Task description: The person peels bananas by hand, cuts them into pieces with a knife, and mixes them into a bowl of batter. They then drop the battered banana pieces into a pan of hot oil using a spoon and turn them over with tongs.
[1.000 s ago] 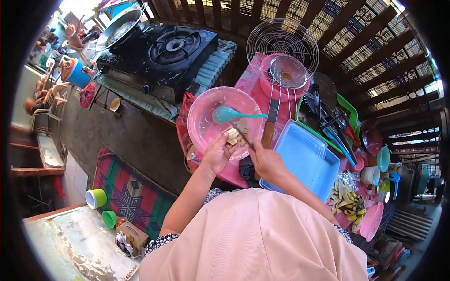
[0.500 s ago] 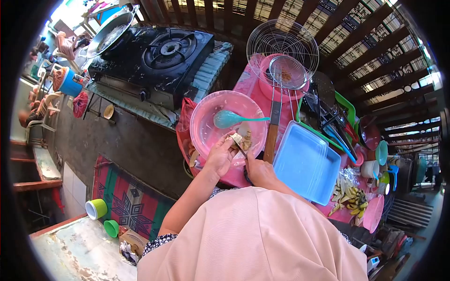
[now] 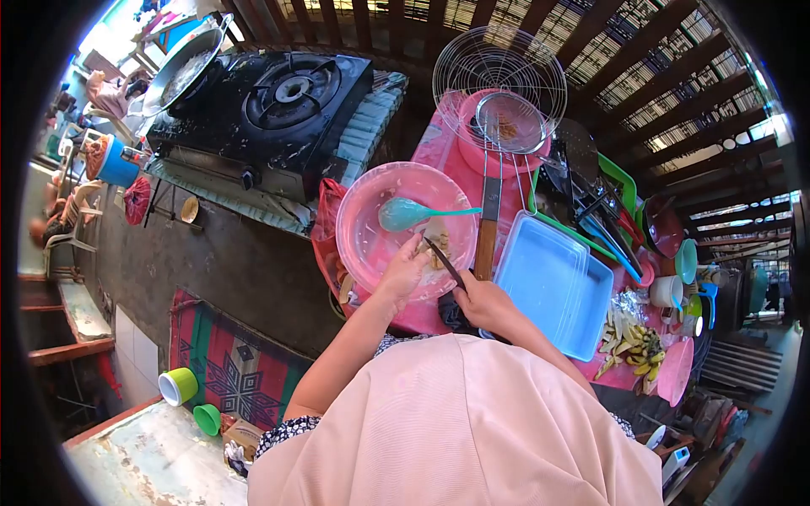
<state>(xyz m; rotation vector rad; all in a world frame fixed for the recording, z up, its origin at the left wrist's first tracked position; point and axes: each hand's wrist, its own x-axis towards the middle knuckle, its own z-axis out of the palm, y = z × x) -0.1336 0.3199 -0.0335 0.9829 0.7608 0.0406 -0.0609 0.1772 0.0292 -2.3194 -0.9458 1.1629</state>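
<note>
My left hand (image 3: 402, 274) reaches over the near rim of a pink plastic bowl (image 3: 364, 221), fingers loosely curled, with pale banana pieces (image 3: 438, 244) lying in the bowl just beyond its fingertips. My right hand (image 3: 483, 301) grips a dark-bladed knife (image 3: 445, 261), whose tip points up and left over the bowl. A teal ladle (image 3: 403, 214) rests inside the bowl.
A black gas stove (image 3: 278, 101) with a wok (image 3: 181, 63) stands at the upper left. Wire skimmers (image 3: 504, 84) lie over a pink basin. A blue tray (image 3: 553, 291), cups (image 3: 666, 291) and banana peels (image 3: 629, 347) are to the right. Green cups (image 3: 179, 386) sit lower left.
The piece held in my left hand has dropped into the bowl. My left hand has opened somewhat and my right hand has drawn the knife back toward me.
</note>
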